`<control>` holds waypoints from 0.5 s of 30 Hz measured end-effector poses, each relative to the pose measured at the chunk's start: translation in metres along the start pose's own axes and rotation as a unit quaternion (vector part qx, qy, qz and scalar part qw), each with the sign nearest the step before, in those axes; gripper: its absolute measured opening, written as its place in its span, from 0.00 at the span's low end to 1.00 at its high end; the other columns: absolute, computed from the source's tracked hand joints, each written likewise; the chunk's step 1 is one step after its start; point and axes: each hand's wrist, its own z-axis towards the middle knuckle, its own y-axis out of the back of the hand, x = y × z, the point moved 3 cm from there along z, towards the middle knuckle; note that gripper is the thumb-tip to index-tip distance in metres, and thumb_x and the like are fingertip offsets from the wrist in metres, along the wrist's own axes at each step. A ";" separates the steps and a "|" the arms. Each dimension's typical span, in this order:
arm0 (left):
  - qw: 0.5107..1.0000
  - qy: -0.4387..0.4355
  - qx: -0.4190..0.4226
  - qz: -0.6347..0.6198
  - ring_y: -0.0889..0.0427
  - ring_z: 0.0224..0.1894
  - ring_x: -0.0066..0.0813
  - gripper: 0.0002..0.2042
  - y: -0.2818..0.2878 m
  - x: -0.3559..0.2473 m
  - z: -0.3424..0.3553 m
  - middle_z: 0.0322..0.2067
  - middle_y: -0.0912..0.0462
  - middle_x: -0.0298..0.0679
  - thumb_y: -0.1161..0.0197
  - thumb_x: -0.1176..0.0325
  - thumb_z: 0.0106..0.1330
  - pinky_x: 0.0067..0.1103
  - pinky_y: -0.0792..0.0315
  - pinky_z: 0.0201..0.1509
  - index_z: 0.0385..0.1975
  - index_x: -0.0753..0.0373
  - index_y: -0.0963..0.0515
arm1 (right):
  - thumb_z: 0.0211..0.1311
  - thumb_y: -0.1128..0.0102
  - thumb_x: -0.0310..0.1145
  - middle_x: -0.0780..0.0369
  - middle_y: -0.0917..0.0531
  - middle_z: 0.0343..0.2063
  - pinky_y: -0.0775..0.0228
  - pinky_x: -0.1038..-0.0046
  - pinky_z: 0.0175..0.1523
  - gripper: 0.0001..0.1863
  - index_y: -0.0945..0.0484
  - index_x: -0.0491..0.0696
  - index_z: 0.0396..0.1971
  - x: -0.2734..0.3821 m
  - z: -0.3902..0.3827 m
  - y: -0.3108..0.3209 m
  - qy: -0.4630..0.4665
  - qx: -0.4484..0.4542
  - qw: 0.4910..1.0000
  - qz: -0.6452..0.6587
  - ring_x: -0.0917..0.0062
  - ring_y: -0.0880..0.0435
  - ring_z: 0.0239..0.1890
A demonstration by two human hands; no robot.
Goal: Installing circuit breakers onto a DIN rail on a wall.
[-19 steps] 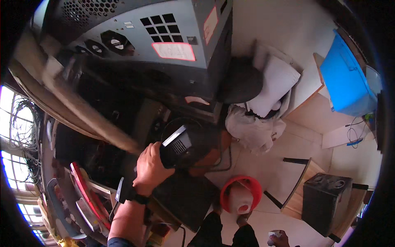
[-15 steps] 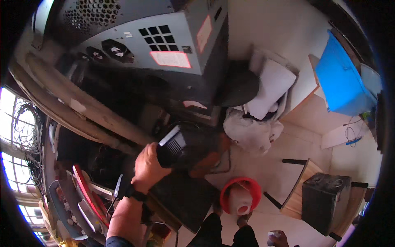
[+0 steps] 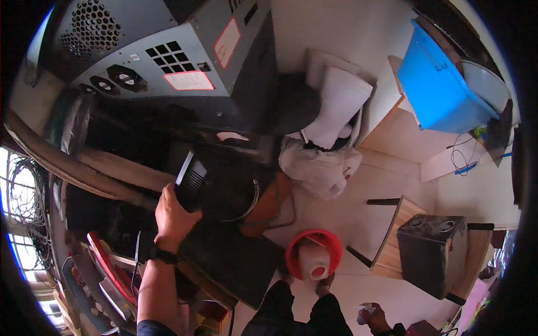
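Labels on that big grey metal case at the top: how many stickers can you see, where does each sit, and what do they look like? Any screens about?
Red-bordered sticker: on the grey computer case's vented back panel, a pale rectangle, lying wide.
Second sticker: round the corner on the case's side panel, a pale rectangle with a red edge, standing tall.
Small white tags: near the square vent holes, tiny.
Screens: none in view.

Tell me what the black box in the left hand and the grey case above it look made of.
Black box: likely metal, dark matte, with a slotted vent on its end; left hand grips it. Grey case: painted sheet metal, judging by punched round holes and square vents.
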 end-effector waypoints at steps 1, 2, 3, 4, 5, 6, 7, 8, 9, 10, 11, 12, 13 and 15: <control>1.000 0.006 0.009 -0.002 0.23 0.56 0.51 0.45 0.000 -0.004 -0.005 0.52 0.24 0.53 0.20 0.61 0.39 0.35 0.27 0.60 0.60 0.70 0.35 | 0.72 0.41 0.48 0.71 0.29 0.20 0.34 0.76 0.28 0.17 0.23 0.47 0.37 0.007 0.001 -0.003 0.000 0.002 1.000 0.001 0.84 0.29 0.22; 1.000 0.001 0.014 -0.007 0.23 0.56 0.51 0.45 -0.008 -0.010 -0.010 0.52 0.24 0.53 0.20 0.61 0.39 0.35 0.27 0.60 0.60 0.70 0.35 | 0.71 0.40 0.46 0.71 0.30 0.19 0.36 0.76 0.27 0.16 0.23 0.47 0.36 0.015 -0.002 -0.004 0.025 -0.006 1.000 0.013 0.84 0.30 0.21; 0.999 -0.021 0.029 -0.011 0.23 0.57 0.51 0.45 -0.019 -0.018 -0.016 0.52 0.24 0.53 0.20 0.61 0.39 0.35 0.27 0.60 0.60 0.69 0.34 | 0.69 0.38 0.44 0.71 0.30 0.19 0.37 0.76 0.25 0.14 0.23 0.47 0.35 0.018 -0.007 -0.002 0.051 -0.015 0.998 0.025 0.85 0.31 0.20; 0.998 -0.045 0.044 -0.014 0.24 0.57 0.51 0.45 -0.028 -0.029 -0.022 0.52 0.24 0.53 0.20 0.61 0.39 0.35 0.27 0.60 0.60 0.69 0.34 | 0.69 0.38 0.44 0.71 0.30 0.19 0.37 0.76 0.25 0.14 0.23 0.47 0.35 0.016 -0.011 0.006 0.050 -0.024 0.998 0.026 0.85 0.31 0.20; 0.995 -0.047 0.075 -0.036 0.23 0.57 0.50 0.45 -0.034 -0.042 -0.030 0.52 0.23 0.52 0.20 0.61 0.39 0.35 0.27 0.60 0.60 0.69 0.34 | 0.64 0.35 0.36 0.63 0.25 0.32 0.28 0.73 0.35 0.17 0.28 0.43 0.46 0.007 -0.006 0.018 -0.038 -0.054 0.998 -0.002 0.77 0.23 0.31; 0.993 -0.039 0.111 -0.024 0.23 0.56 0.49 0.44 -0.036 -0.058 -0.035 0.52 0.23 0.51 0.20 0.61 0.39 0.35 0.27 0.60 0.59 0.69 0.33 | 0.59 0.32 0.28 0.56 0.19 0.45 0.19 0.70 0.44 0.29 0.33 0.39 0.58 -0.002 -0.002 0.027 -0.123 -0.081 0.989 -0.027 0.69 0.15 0.41; 0.990 -0.063 0.119 -0.028 0.23 0.56 0.49 0.43 -0.048 -0.073 -0.041 0.51 0.23 0.50 0.20 0.61 0.39 0.35 0.27 0.60 0.59 0.69 0.33 | 0.59 0.32 0.28 0.56 0.19 0.45 0.19 0.70 0.44 0.29 0.33 0.39 0.58 -0.010 -0.001 0.033 -0.124 -0.088 0.988 -0.023 0.69 0.15 0.41; 0.987 -0.087 0.129 -0.032 0.22 0.55 0.49 0.43 -0.062 -0.086 -0.048 0.50 0.23 0.50 0.21 0.61 0.39 0.35 0.27 0.60 0.58 0.69 0.32 | 0.58 0.31 0.28 0.56 0.18 0.44 0.19 0.69 0.43 0.29 0.33 0.38 0.57 -0.018 -0.001 0.039 -0.103 -0.099 0.990 -0.011 0.69 0.15 0.41; 0.985 -0.115 0.121 -0.041 0.23 0.55 0.50 0.42 -0.070 -0.097 -0.056 0.50 0.23 0.50 0.22 0.61 0.39 0.35 0.27 0.60 0.57 0.68 0.32 | 0.57 0.31 0.27 0.56 0.18 0.43 0.18 0.69 0.42 0.28 0.32 0.37 0.56 -0.027 -0.001 0.046 -0.084 -0.109 0.990 0.001 0.69 0.15 0.40; 0.983 -0.123 0.126 -0.045 0.23 0.55 0.50 0.42 -0.082 -0.105 -0.061 0.50 0.23 0.50 0.22 0.61 0.39 0.35 0.27 0.60 0.57 0.68 0.32 | 0.57 0.31 0.27 0.56 0.18 0.43 0.18 0.69 0.42 0.28 0.32 0.37 0.56 -0.035 0.002 0.052 -0.087 -0.119 0.989 0.006 0.69 0.15 0.40; 0.981 -0.141 0.123 -0.058 0.23 0.55 0.50 0.42 -0.095 -0.113 -0.066 0.50 0.23 0.50 0.21 0.61 0.39 0.36 0.27 0.60 0.57 0.68 0.32 | 0.57 0.30 0.28 0.56 0.18 0.42 0.18 0.68 0.42 0.29 0.32 0.37 0.56 -0.045 0.006 0.058 -0.085 -0.116 0.989 0.047 0.69 0.15 0.39; 0.977 -0.158 0.121 -0.073 0.22 0.54 0.51 0.42 -0.109 -0.124 -0.070 0.50 0.23 0.50 0.21 0.61 0.38 0.37 0.27 0.59 0.57 0.67 0.32 | 0.56 0.30 0.28 0.57 0.17 0.41 0.18 0.68 0.42 0.29 0.31 0.37 0.56 -0.051 0.007 0.064 -0.083 -0.115 0.986 0.088 0.70 0.15 0.38; 0.974 -0.167 0.129 -0.078 0.22 0.54 0.51 0.42 -0.121 -0.137 -0.074 0.50 0.23 0.50 0.21 0.61 0.38 0.37 0.27 0.59 0.57 0.67 0.32 | 0.56 0.30 0.28 0.57 0.17 0.41 0.18 0.68 0.42 0.29 0.31 0.37 0.56 -0.058 0.006 0.071 -0.087 -0.126 0.984 0.093 0.70 0.15 0.38; 0.970 -0.191 0.138 -0.056 0.22 0.52 0.51 0.43 -0.144 -0.165 -0.083 0.49 0.23 0.50 0.21 0.60 0.38 0.38 0.27 0.58 0.57 0.67 0.32 | 0.56 0.30 0.28 0.58 0.17 0.40 0.18 0.68 0.42 0.29 0.32 0.37 0.56 -0.068 0.007 0.085 -0.152 -0.144 0.978 -0.006 0.70 0.15 0.37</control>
